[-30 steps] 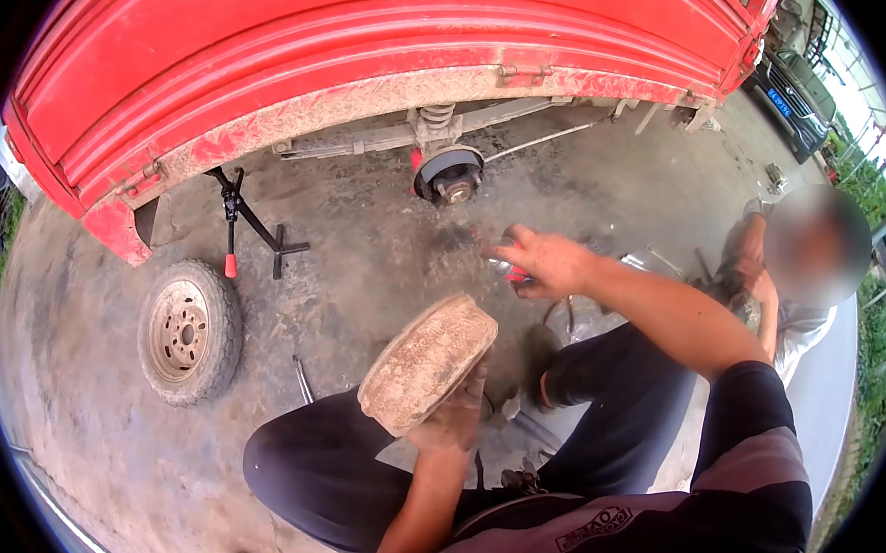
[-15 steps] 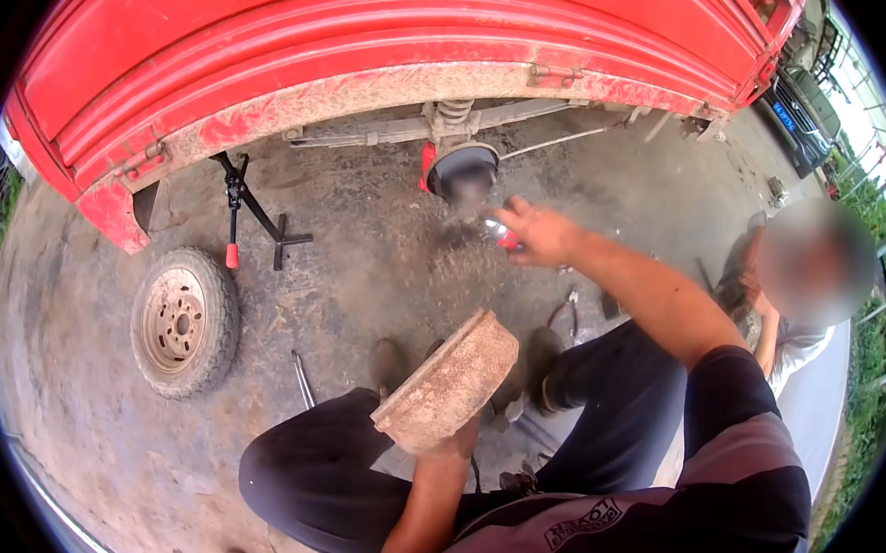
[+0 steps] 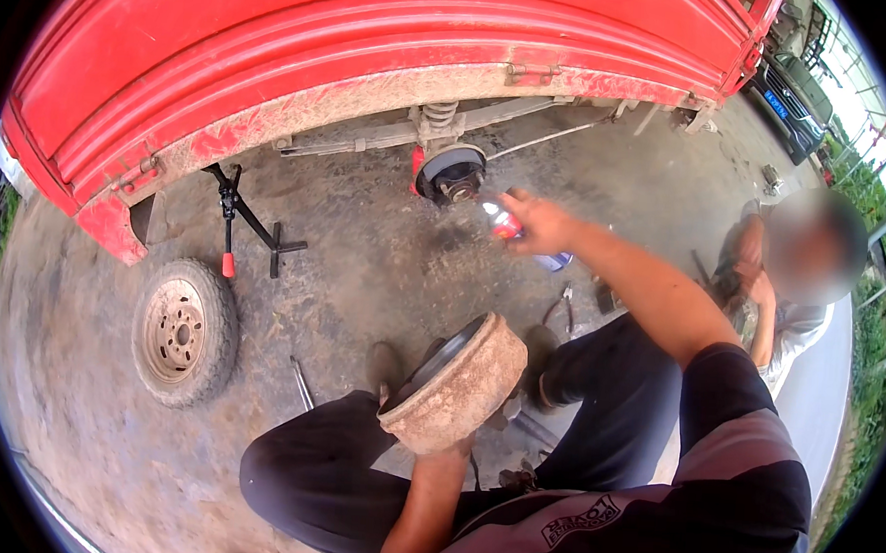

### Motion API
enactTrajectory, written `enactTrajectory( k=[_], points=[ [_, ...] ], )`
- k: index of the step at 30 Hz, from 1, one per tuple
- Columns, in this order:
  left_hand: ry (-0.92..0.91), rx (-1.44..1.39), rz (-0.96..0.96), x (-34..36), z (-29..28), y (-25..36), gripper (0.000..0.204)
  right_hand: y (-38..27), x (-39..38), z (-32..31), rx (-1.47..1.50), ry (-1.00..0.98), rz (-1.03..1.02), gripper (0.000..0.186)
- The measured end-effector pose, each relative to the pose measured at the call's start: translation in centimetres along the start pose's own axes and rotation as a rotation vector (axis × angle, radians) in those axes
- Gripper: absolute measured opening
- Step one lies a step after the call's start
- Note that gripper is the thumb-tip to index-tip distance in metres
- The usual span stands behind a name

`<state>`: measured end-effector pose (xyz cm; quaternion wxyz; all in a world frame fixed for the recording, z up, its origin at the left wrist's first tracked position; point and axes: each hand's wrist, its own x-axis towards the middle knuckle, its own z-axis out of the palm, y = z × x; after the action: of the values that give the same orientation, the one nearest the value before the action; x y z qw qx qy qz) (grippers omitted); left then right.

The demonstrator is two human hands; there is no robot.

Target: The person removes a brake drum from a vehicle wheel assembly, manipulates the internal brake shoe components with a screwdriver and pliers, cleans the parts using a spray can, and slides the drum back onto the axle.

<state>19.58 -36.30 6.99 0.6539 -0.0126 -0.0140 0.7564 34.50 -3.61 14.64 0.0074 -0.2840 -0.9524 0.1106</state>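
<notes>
My left hand (image 3: 447, 451) is under a rusty brake drum (image 3: 467, 388) and holds it above my lap. Its fingers are mostly hidden by the drum, whose dark inner side shows at the upper left. In my right hand (image 3: 536, 224) is a spray can (image 3: 504, 223), with a red and white end toward the axle and a blue end behind the palm. Just beyond that hand, to the left, is the exposed wheel hub (image 3: 459, 186) with its dark round backing plate (image 3: 451, 169), under the red vehicle body (image 3: 375, 43). The can and hub are apart.
A muddy wheel (image 3: 185, 331) lies on the left, near a black jack (image 3: 234, 206) with a red-tipped handle. Pliers (image 3: 565, 305) and a metal bar (image 3: 301, 382) are on the concrete floor. Another person (image 3: 777, 304) crouches at the right. A dark car (image 3: 791, 104) stands behind.
The brake drum has tipped so its dark inside shows. My right hand has turned the spray can, and its blue end now shows. The hub, blurred before, looks clearer.
</notes>
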Motion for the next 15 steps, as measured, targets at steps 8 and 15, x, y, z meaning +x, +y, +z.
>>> enactTrajectory(
  k=[8,15],
  points=[
    [0.220,0.022,0.084,0.3,2.7,-0.6,0.060,-0.1,-13.5,-10.9,0.171,0.292,0.421,0.082],
    [0.107,0.167,0.079,0.9,-1.4,-3.1,0.074,3.0,-39.4,3.9,0.288,0.811,0.979,0.076]
  ],
)
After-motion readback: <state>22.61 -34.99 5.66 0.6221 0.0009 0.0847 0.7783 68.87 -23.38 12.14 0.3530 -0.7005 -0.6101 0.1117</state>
